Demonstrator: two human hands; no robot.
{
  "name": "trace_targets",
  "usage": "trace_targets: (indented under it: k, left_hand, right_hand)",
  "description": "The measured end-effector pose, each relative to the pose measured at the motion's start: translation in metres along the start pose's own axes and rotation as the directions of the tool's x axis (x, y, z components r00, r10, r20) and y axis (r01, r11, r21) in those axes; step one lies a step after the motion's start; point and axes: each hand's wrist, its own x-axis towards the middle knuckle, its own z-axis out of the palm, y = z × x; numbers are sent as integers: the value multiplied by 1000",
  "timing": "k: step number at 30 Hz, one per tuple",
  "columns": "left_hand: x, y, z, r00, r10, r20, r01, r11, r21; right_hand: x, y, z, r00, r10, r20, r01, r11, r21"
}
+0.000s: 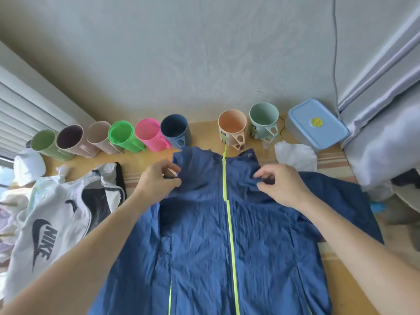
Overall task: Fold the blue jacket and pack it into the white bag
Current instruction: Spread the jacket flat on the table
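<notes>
The blue jacket (204, 242) lies flat and face up on the wooden table (145, 160), zipped shut along a neon yellow zipper, collar toward the wall. My left hand (159, 178) pinches the fabric at the left shoulder beside the collar. On the other side of the collar my right hand (279, 183) pinches the right shoulder. The right sleeve spreads out toward the right edge. The white bag (52, 212), with a black Nike logo and dark mesh, lies crumpled to the jacket's left.
Several coloured cups (147, 135) stand in a row along the wall behind the jacket. A light blue lidded box (318, 123) sits at the back right, with a crumpled white tissue (295, 155) in front of it. White bedding (386, 137) rises at the right.
</notes>
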Motion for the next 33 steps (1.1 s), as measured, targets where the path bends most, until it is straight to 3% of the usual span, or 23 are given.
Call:
trace_targets:
  k: [3,5,7,8,10,13,17,20,23,26,28,31,33]
  left_hand:
    - [-17,-17,1,935,-174,309,42,920,390]
    - [-16,-17,6,936,-206,285,74,907,415]
    - [-9,-6,15,967,-195,166,168,973,160]
    - [-5,-1,22,960,-239,143,245,969,-26]
    - [1,8,37,911,-355,208,406,857,-318]
    - [0,10,48,864,-431,259,503,761,-410]
    - [-9,21,35,927,-332,173,373,778,-506]
    - [-19,43,2,986,-118,117,166,725,-668]
    - [-39,63,-32,991,134,-6,-96,672,-734]
    - [-66,61,-53,929,344,-135,-352,715,-604]
    - [-80,40,-55,881,457,-124,-464,781,-419]
    - [-88,-21,-36,893,450,-7,-448,888,-100]
    - [-89,-63,-13,919,375,122,-391,908,149]
  right_hand:
    - [-19,13,6,935,148,323,-84,975,-204]
    - [-13,13,10,948,209,239,-204,978,-46]
    - [2,8,17,947,321,24,-316,916,248]
    - [10,6,22,926,377,-14,-348,869,352]
    - [22,5,39,897,437,64,-412,778,475]
    - [28,5,58,889,436,140,-439,726,529]
    - [12,-15,37,944,321,76,-302,749,590]
    - [-4,-41,1,981,187,-59,-108,766,634]
    - [-24,-65,-32,975,50,-217,100,772,628]
    - [-55,-67,-48,938,-127,-324,305,749,589]
    - [-76,-48,-42,914,-242,-325,375,811,450]
    - [-95,7,-10,960,-217,-176,250,949,194]
    - [-99,43,18,994,-86,-68,89,995,35]
